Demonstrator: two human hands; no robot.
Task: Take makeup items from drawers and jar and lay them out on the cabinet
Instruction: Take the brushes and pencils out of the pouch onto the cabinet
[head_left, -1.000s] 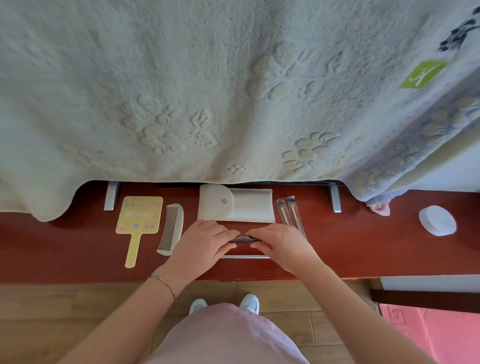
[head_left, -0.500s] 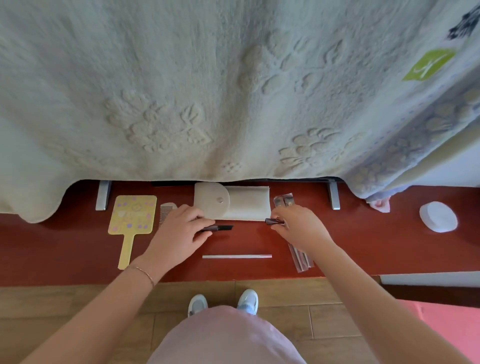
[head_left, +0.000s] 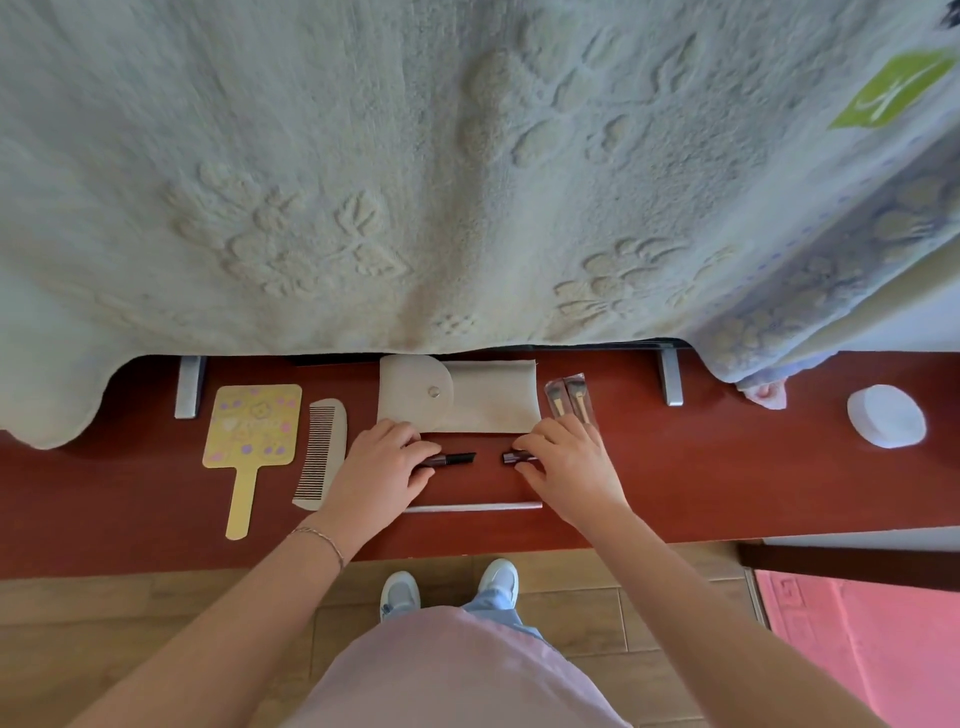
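The left hand (head_left: 382, 467) rests on the red cabinet top (head_left: 727, 483), fingers closed around one end of a dark pencil-like stick (head_left: 451, 459). The stick lies flat, its long axis running left to right, and its free end points toward the right hand. The right hand (head_left: 569, 470) pinches a short dark cap (head_left: 516, 458) between thumb and fingertips; the cap lies on the same line, its open end facing the stick. Stick and cap are apart, with bare cabinet between them.

Just beyond both hands lies a pale fabric pouch (head_left: 488, 400) with a rounded flap and a snap, flap toward the left. What it holds cannot be told. Beyond the right hand's knuckles, two brushes in a clear sleeve (head_left: 567, 397) lie side by side, bristles pointing away from the person, handles partly hidden under the hand.

Between the wrists, on the near side of the hands, a thin pale rod (head_left: 472, 507) lies parallel to the cabinet edge.

Left of the left hand a pale comb (head_left: 320, 452) lies with its long axis running away from the person, teeth toward the left. Farther left is a yellow hand mirror (head_left: 249, 441), handle pointing toward the person.

Well to the right of the right hand sits a white round lid or jar (head_left: 885, 415). A pale embossed blanket (head_left: 415, 182) hangs over the back of the cabinet.
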